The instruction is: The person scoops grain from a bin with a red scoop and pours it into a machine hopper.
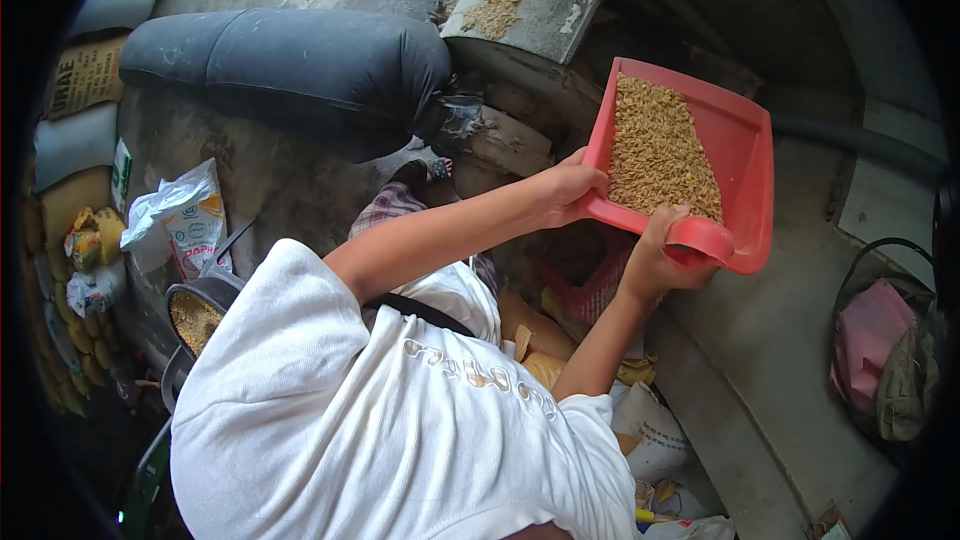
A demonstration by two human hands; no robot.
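Note:
A red plastic dustpan (740, 130), tilted and raised in front of my body, holds a heap of straw-coloured unhusked grain (660, 145). The grain lies toward its left side, and part of the pan's floor shows bare on the right. My left hand (575, 190) grips the pan's lower left edge. At the looped handle, my right hand (665, 260) is closed around the pan, its thumb near the grain. Fingers on the underside are hidden.
A long, dark stuffed cloth tube (290, 65) extends across the upper left. More grain lies on a grey block (570, 15). A container of grain (195, 320) and a printed plastic bag (195, 225) are at left. A pink bundle (870, 340) sits at right.

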